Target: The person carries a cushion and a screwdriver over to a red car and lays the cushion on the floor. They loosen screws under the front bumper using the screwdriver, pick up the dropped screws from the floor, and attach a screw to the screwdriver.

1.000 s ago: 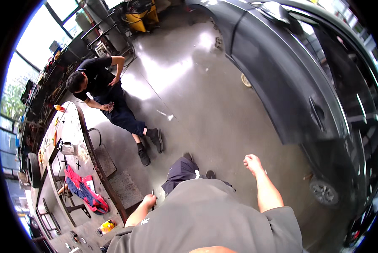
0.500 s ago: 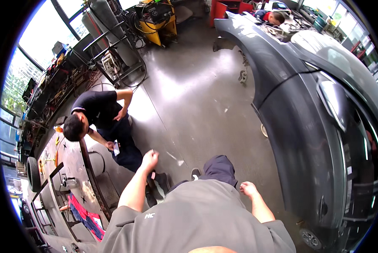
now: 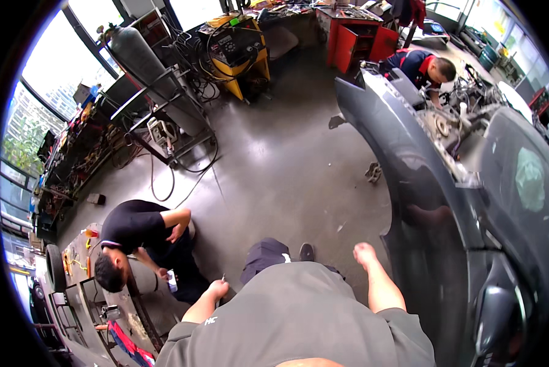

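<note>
My left hand (image 3: 215,289) is closed, low in front of me to the left. A small thin metallic-looking piece (image 3: 223,278) pokes up from its fingers, too small to name. My right hand (image 3: 364,254) is held forward on the other side, its fingers curled in with nothing showing in them. It is nearest to the dark grey front fender (image 3: 403,165) of a car and does not touch it. Below me one dark shoe (image 3: 307,251) and a bent knee in dark trousers (image 3: 265,257) show.
At left a person (image 3: 141,229) bends over a worn bench (image 3: 130,312), a whitish object in one hand. Another person (image 3: 418,67) leans into the car's engine bay. Ahead stand a gas cylinder (image 3: 133,49) on a cart, trailing hoses, a yellow machine (image 3: 253,61) and a red cabinet (image 3: 351,46).
I have moved forward between the bench and the car; the fender and cart look nearer. My right hand has swung forward and my left hand has dropped back. The other foot now leads.
</note>
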Action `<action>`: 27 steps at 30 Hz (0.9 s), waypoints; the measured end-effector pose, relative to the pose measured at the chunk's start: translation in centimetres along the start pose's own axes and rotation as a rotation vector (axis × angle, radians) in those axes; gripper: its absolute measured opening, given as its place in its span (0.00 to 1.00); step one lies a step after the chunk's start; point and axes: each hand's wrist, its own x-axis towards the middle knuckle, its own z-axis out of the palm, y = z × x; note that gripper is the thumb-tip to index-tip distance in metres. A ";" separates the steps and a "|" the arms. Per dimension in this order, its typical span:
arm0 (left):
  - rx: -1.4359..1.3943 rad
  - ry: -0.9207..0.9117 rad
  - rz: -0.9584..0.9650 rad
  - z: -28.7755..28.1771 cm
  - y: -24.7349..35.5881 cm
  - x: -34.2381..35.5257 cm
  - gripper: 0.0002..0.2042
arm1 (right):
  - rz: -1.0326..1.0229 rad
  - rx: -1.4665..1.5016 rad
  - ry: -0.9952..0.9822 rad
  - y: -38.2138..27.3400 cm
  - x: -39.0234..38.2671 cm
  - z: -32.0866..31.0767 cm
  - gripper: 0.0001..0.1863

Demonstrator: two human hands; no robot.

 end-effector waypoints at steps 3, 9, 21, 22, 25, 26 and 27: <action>-0.174 0.000 -0.219 -1.2 -1.4 4.1 0.19 | -0.051 0.089 0.080 -19.2 4.7 0.6 0.10; 0.274 -0.095 0.068 -11.0 10.6 21.6 0.24 | -0.238 -0.029 -0.003 -39.1 17.2 3.6 0.15; -0.103 0.459 0.407 -57.4 58.5 40.7 0.12 | -0.317 -0.175 0.000 -71.9 34.0 7.9 0.18; -0.087 0.460 0.408 -59.3 61.0 42.6 0.12 | -0.342 -0.194 -0.014 -73.7 36.6 7.9 0.18; -0.436 0.276 0.348 -63.3 69.5 47.2 0.12 | -0.347 -0.186 -0.047 -78.2 45.1 8.0 0.18; -0.428 0.271 0.352 -63.9 72.1 48.9 0.12 | -0.347 -0.167 -0.061 -80.2 48.4 7.6 0.18; -0.528 0.303 0.379 -64.5 73.3 49.8 0.12 | -0.377 -0.271 -0.106 -81.5 51.5 7.7 0.18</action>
